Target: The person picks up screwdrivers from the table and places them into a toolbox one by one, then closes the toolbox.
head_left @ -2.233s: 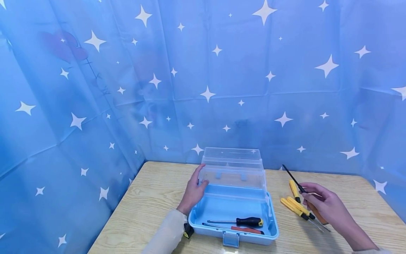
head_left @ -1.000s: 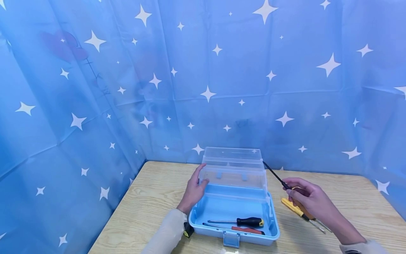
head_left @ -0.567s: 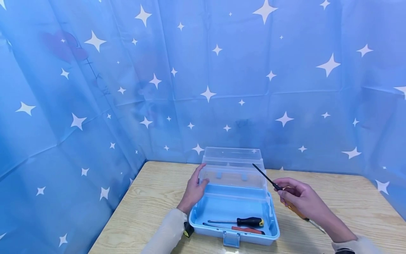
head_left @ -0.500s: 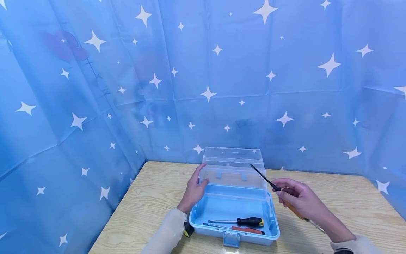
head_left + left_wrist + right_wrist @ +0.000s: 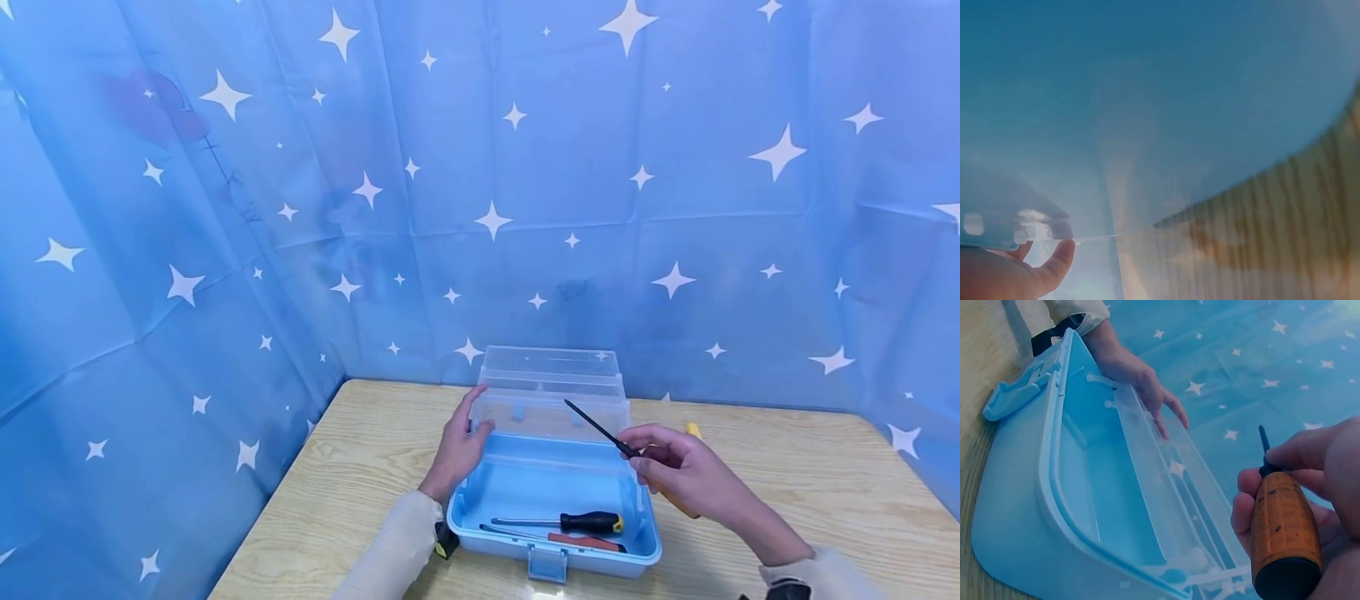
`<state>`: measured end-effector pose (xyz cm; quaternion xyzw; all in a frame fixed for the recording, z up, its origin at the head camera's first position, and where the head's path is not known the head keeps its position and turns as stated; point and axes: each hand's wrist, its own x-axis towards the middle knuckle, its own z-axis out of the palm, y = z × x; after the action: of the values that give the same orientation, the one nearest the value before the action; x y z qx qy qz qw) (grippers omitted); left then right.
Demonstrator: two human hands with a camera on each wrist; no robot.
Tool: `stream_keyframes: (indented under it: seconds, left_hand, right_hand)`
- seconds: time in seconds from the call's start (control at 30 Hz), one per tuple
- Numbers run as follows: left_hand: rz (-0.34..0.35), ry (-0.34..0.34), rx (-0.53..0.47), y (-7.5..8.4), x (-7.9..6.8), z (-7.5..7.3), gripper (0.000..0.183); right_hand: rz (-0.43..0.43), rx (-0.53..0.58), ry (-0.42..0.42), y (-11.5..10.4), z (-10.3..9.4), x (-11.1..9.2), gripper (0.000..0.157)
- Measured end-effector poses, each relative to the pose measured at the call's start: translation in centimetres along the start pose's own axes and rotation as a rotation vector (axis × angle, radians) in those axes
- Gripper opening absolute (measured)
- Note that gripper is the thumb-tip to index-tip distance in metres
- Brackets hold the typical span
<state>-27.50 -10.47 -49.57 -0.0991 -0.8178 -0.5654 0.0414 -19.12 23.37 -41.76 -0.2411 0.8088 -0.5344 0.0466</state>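
Observation:
A light-blue toolbox (image 5: pixel 555 567) stands raised open on the table, its clear lid (image 5: pixel 551 362) tilted back. My left hand (image 5: pixel 459 446) grips the left edge of the lid, thumb in front and fingers behind; the left wrist view shows fingertips at the clear plastic. My right hand (image 5: pixel 686 471) holds a screwdriver (image 5: pixel 1286 528) with an orange handle and black shaft, over the box's right rim, shaft pointing up and left across the lid. On the box floor lie a black-handled screwdriver (image 5: pixel 591 523) and a red-handled screwdriver (image 5: pixel 585 542).
Behind the right hand a yellow handle (image 5: pixel 693 430) shows on the wooden table (image 5: pixel 360 450); the hand hides other tools there. A latch (image 5: pixel 547 564) hangs at the box front. A blue star-patterned curtain (image 5: pixel 420 208) stands behind the table.
My right hand has carried the orange-handled screwdriver leftward, from above the yellow-handled tools to the box's right rim. The left hand and the box have stayed in place.

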Motion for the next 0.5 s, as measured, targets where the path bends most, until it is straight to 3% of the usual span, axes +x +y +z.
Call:
stream_keyframes:
  seconds: [0.5]
  left_hand:
    - [-0.009,0.001,0.007,0.0,0.0,-0.1,0.053]
  right_hand:
    - [0.006,0.061,-0.132,0.2,2.0,1.3,0.030]
